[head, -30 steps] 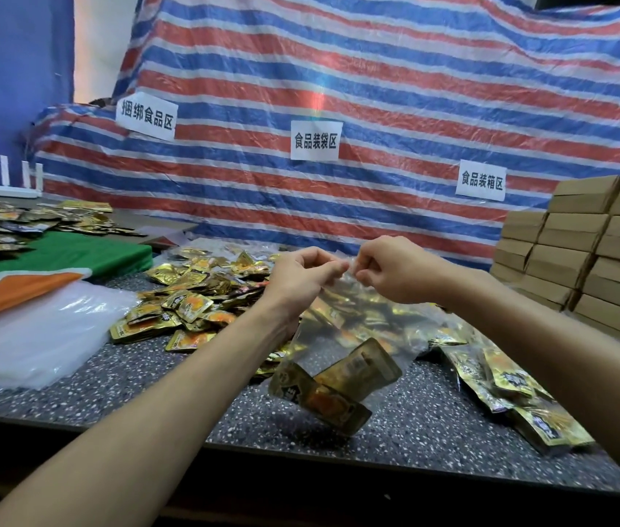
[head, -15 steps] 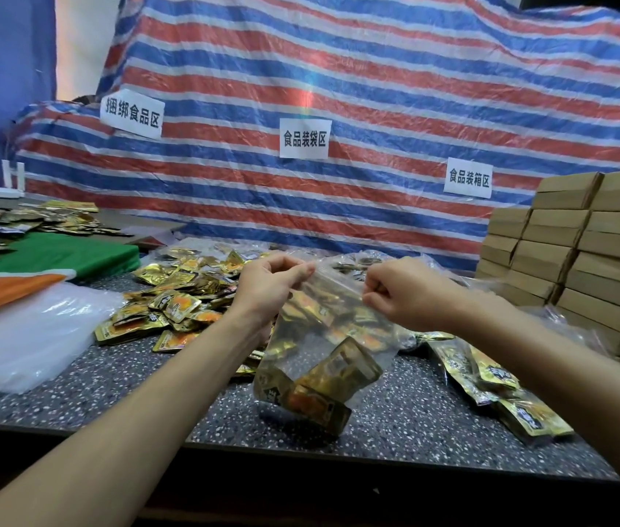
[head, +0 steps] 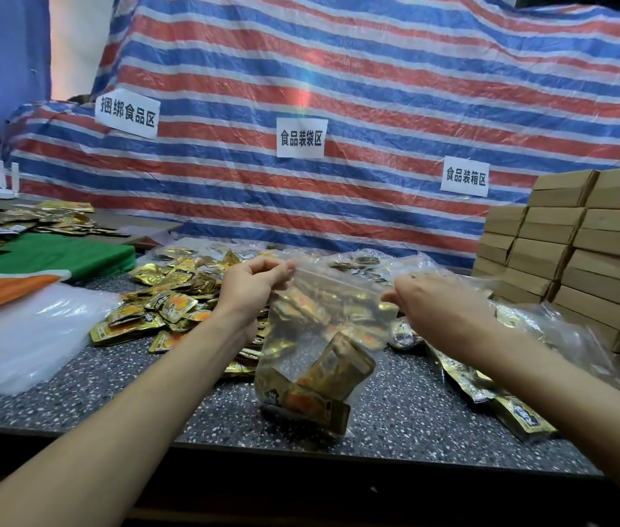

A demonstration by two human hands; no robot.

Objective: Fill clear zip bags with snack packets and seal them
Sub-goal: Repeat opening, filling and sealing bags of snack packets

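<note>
head view: in the middle of the frame a clear plastic zip bag (head: 316, 298) hangs between two bare hands. the left hand (head: 251, 283), just left of centre, pinches the bag's top left corner between thumb and curled fingers. the right hand (head: 430, 302), just right of centre, pinches the top right end of the same edge, and the strip is drawn straight between them. two gold and orange foil snack packets (head: 339, 370) lie tilted in the bottom of the bag. whether the bag's bottom touches the dark speckled stone tabletop (head: 141, 397) below it, i cannot tell. a heap of loose gold foil packets (head: 171, 302) spreads over the table at centre left, behind the left wrist. a stack of flat clear plastic sheets (head: 15, 344) sits at the left edge, beside a green and orange cloth (head: 53, 260). at lower right, more gold packets in clear wrapping (head: 521, 416) lie on the table. stacked brown cardboard boxes (head: 586, 252) fill the right edge. a red, white and blue striped tarpaulin (head: 377, 89) covers the upper frame, with three white paper signs (head: 302, 138) on it.
</note>
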